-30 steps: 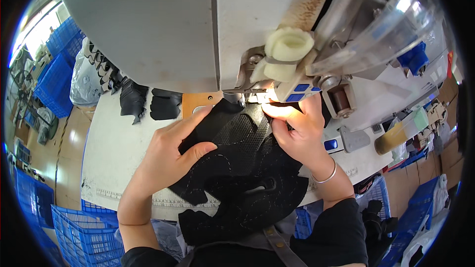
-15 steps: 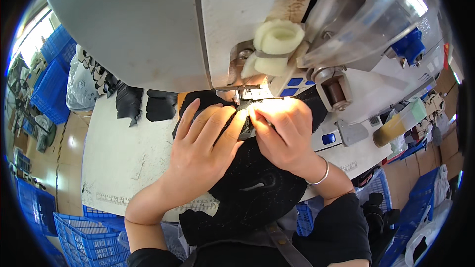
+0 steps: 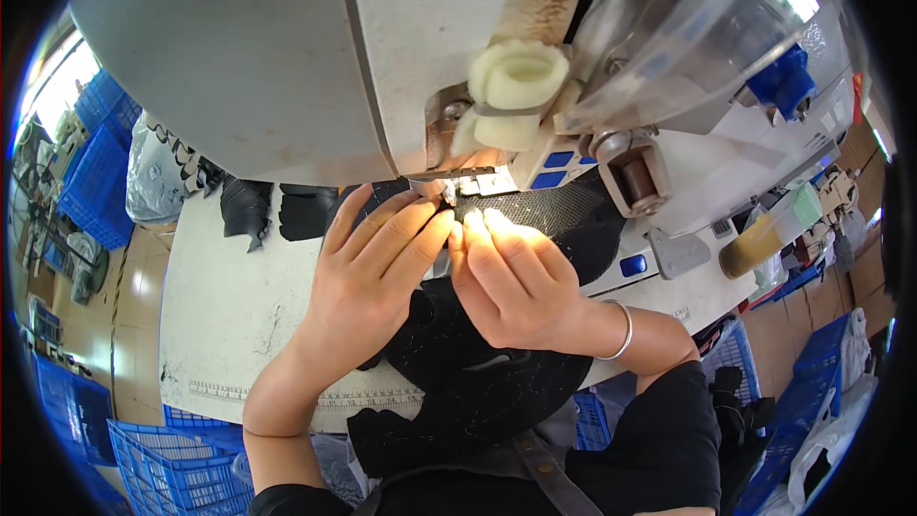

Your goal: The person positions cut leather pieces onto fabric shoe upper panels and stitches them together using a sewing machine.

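Under the lit head of a sewing machine point(image 3: 239, 67), my two hands work on a black fabric piece point(image 3: 478, 392), part of it mesh, that drapes over the table's front edge toward my lap. My left hand point(image 3: 368, 272) is at the needle area with its index fingertip on the fabric edge; its thumb is mostly hidden. My right hand point(image 3: 525, 287), with a silver bangle at the wrist, pinches the fabric edge just beside it. The fingertips nearly touch, right in front of the presser foot point(image 3: 449, 193). Glare blurs the exact stitching spot.
Black cut pieces point(image 3: 246, 210) lie on the white table point(image 3: 239, 325) at the left, near a clear plastic bag point(image 3: 158, 172). A clear plastic shield point(image 3: 697, 38) and a brown bobbin point(image 3: 634, 179) are at the upper right. Blue crates point(image 3: 172, 468) stand around the table.
My right hand has shifted left and a little down, and its fingers have drawn closer together. The mesh part now shows behind it. My left hand has moved slightly left. The view has shifted a little.
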A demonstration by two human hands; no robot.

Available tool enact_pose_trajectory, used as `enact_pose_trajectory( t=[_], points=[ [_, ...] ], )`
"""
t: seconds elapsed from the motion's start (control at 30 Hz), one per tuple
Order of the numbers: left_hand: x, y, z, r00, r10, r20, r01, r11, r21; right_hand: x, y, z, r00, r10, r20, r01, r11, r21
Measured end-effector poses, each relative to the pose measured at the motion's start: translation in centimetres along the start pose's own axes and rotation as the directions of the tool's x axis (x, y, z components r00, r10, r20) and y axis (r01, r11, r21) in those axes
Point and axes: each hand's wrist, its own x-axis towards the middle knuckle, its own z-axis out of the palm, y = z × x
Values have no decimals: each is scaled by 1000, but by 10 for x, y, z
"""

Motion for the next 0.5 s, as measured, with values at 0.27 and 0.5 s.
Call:
enact_pose_trajectory(
  t=[0.27, 0.5],
  points=[
    [1, -12, 7, 995, 46, -84, -46, 999, 6, 9, -13, -1, 996, -47, 78, 56, 992, -115],
    [4, -23, 15, 977, 104, -188, -117, 991, -61, 16, -24, 1, 977, -89, 195, 136, 960, -246]
  ],
)
